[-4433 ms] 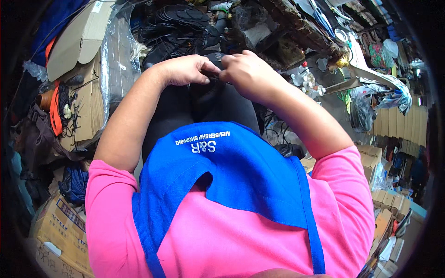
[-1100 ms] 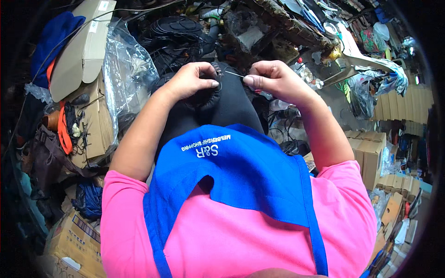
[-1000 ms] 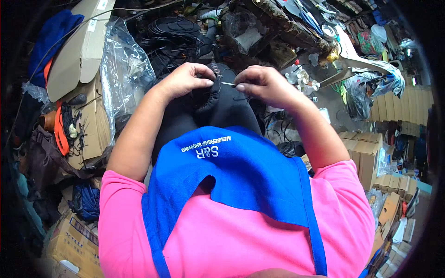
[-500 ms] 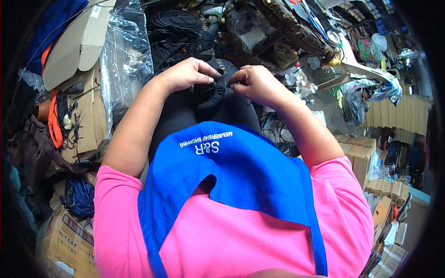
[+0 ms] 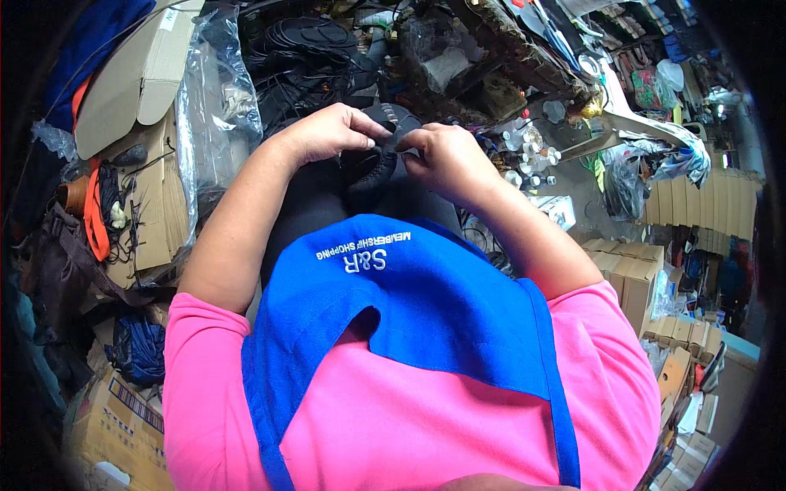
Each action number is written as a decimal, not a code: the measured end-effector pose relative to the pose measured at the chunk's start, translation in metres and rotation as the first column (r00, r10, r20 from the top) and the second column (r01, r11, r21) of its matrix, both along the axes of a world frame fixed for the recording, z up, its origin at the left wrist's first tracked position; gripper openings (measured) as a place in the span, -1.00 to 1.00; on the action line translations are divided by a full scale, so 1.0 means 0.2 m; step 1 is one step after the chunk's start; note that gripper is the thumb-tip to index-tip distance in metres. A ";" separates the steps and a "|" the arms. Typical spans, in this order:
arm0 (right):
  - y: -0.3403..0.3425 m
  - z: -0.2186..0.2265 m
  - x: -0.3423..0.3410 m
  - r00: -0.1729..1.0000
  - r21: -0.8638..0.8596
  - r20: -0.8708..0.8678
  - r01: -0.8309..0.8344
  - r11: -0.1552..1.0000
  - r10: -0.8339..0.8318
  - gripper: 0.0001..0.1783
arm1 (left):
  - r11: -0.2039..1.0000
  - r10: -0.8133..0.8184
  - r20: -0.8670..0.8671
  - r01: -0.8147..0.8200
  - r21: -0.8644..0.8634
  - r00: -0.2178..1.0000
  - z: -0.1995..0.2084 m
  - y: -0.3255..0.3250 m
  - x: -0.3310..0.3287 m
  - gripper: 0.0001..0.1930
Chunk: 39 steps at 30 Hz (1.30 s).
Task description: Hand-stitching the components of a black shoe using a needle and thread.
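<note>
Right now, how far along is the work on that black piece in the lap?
Done: nothing finished is identifiable near the hands. In hand: the left hand and right hand both pinch the top edge of the black shoe piece over the lap. Left: a heap of similar black pieces lies beyond, apparently waiting.

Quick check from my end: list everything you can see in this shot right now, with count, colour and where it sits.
black fabric piece: one, black, on the lap, pinched between both hands
clear plastic bag: one, see-through, upper left beside the cardboard
flat cardboard: several sheets, tan, far left
dark slippers: a pile, black, top centre
small bottles: a few, pale, on the ground at right
cardboard boxes: a stack, tan, right edge
apron: one, blue, over a pink shirt
left hand: gripping the fabric's left side
right hand: gripping the fabric's right side
</note>
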State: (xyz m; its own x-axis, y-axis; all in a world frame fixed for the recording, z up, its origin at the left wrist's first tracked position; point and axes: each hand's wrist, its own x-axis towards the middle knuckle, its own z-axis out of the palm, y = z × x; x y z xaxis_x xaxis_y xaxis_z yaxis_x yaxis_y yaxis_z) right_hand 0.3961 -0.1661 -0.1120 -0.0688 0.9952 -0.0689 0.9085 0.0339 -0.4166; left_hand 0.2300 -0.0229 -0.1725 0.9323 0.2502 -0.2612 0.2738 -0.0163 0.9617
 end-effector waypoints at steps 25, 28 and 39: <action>0.06 -0.28 0.31 0.598 -0.409 -0.770 -0.194 0.892 -0.223 -0.79 | 0.985 -0.108 0.038 0.102 0.138 0.993 0.00 0.00 0.11 -0.68; 0.07 -0.28 0.31 0.590 -0.422 -0.771 -0.192 0.886 -0.239 -0.79 | 0.988 -0.081 0.016 0.078 0.130 0.997 -0.03 0.00 0.11 -0.69; 0.02 -0.28 0.12 0.791 -0.112 -0.605 0.031 0.993 -0.093 -0.84 | 0.971 0.016 0.006 -0.017 0.240 1.000 -0.03 -0.03 0.09 -0.69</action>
